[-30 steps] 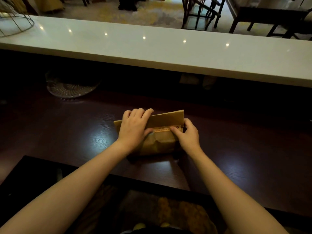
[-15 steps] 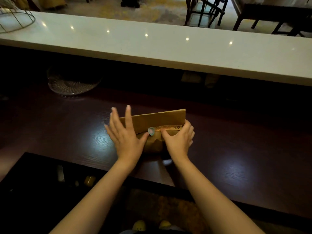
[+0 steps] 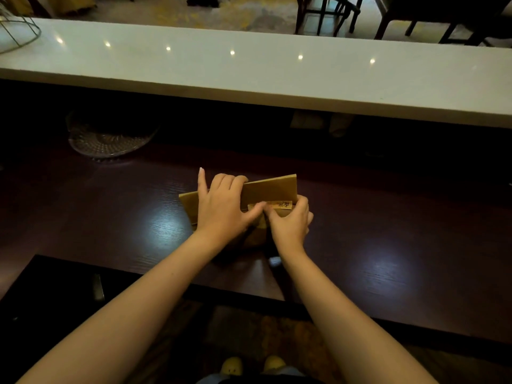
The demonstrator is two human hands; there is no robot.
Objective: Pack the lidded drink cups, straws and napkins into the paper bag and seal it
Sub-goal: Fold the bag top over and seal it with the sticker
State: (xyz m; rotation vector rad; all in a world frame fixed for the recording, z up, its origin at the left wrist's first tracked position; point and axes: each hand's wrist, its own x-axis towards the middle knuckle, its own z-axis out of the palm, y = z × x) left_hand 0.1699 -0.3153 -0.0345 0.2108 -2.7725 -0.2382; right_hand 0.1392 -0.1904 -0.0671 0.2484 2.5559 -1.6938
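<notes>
A brown paper bag (image 3: 271,189) stands on the dark wooden counter (image 3: 388,231) with its top folded over toward me. My left hand (image 3: 221,209) lies over the fold's left half, fingers curled over the top edge, index finger sticking up, thumb pressed on the front. My right hand (image 3: 291,225) grips the bag's right front, its thumb and fingertips meeting my left thumb at the end of a pale printed sticker strip (image 3: 282,205) along the flap's edge. Cups, straws and napkins are not visible.
A patterned glass plate (image 3: 108,139) sits at the back left of the dark counter. A raised white countertop (image 3: 249,70) runs across behind it, with a wire basket (image 3: 16,31) at its left end. Chairs (image 3: 327,12) stand beyond.
My left hand, spread open half a second ago, has come down onto the fold. The small round piece between my hands is gone from view, and my right fingers have moved onto the strip.
</notes>
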